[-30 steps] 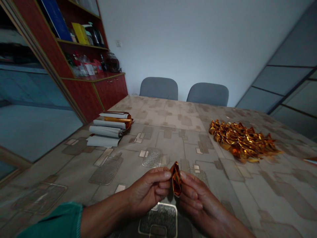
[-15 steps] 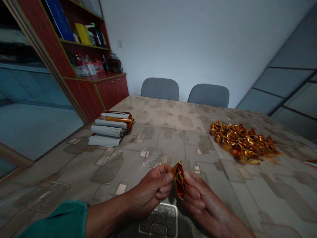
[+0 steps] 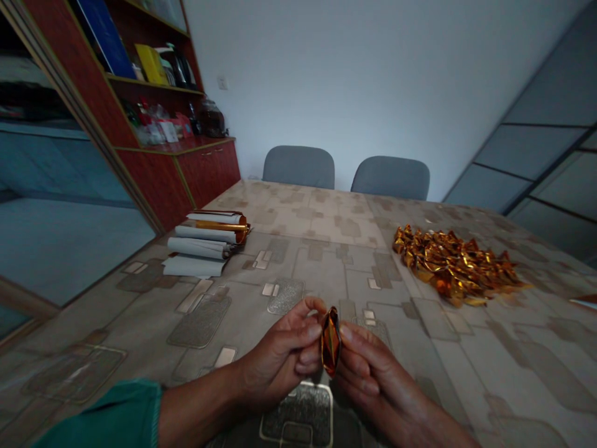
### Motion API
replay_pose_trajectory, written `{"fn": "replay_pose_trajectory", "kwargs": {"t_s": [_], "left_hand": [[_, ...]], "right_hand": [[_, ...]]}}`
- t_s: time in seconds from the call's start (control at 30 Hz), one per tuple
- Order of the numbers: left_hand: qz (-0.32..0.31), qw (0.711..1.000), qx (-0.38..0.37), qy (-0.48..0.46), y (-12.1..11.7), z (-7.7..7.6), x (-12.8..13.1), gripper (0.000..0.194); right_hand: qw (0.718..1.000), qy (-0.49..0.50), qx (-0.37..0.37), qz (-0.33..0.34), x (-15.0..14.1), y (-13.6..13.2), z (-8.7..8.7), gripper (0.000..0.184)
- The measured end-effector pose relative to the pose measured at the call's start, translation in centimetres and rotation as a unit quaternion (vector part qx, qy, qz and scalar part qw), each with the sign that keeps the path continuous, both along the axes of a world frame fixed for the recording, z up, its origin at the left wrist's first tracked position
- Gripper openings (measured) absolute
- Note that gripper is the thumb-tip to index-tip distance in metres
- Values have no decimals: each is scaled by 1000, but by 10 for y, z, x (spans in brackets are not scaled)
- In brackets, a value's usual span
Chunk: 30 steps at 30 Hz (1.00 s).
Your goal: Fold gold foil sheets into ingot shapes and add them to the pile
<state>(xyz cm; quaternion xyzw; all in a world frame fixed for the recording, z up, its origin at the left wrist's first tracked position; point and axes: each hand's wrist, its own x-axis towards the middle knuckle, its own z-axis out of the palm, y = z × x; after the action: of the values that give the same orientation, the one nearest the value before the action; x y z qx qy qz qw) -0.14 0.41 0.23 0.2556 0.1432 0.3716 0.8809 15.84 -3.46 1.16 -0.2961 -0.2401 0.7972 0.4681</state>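
A small folded piece of gold foil paper (image 3: pixel 331 343) stands upright between my two hands, above the near part of the table. My left hand (image 3: pixel 291 342) pinches its left side with thumb and fingers. From the right, my right hand (image 3: pixel 366 361) grips the other side, thumb on top and fingers curled beneath. The piece is narrow, with a slit-like hollow showing along its middle. On the right of the table lies a heap of similar folded gold foil pieces (image 3: pixel 459 261). Curled foil sheets with pale backs (image 3: pixel 200 247) lie in a stack at the left.
A patterned cloth covers the table (image 3: pixel 308 214). Two grey chairs (image 3: pixel 298 167) stand at its far edge against the wall. A red wooden cabinet (image 3: pixel 208 171) with bottles and boxes is at the back left. A flat orange-edged item (image 3: pixel 585 301) lies at the far right edge.
The folded foil piece has shifted slightly left and its upper left flap now lies closer in, making it narrower. My hands have drawn a little nearer each other. The view has turned slightly.
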Motion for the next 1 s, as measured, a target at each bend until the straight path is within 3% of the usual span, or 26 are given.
{"fn": "replay_pose_trajectory", "kwargs": {"t_s": [0.23, 0.5, 0.63, 1.0], "left_hand": [[15, 998, 9, 56, -1, 5, 0, 21], [50, 990, 38, 130, -6, 7, 1, 43], [57, 983, 61, 162, -7, 7, 3, 43], [73, 981, 52, 172, -6, 7, 3, 42]], "right_hand": [[999, -8, -31, -21, -1, 1, 2, 46], [999, -18, -27, -33, -5, 2, -3, 41], [999, -22, -22, -20, -6, 1, -3, 45], [999, -33, -18, -9, -4, 2, -4, 46]]}}
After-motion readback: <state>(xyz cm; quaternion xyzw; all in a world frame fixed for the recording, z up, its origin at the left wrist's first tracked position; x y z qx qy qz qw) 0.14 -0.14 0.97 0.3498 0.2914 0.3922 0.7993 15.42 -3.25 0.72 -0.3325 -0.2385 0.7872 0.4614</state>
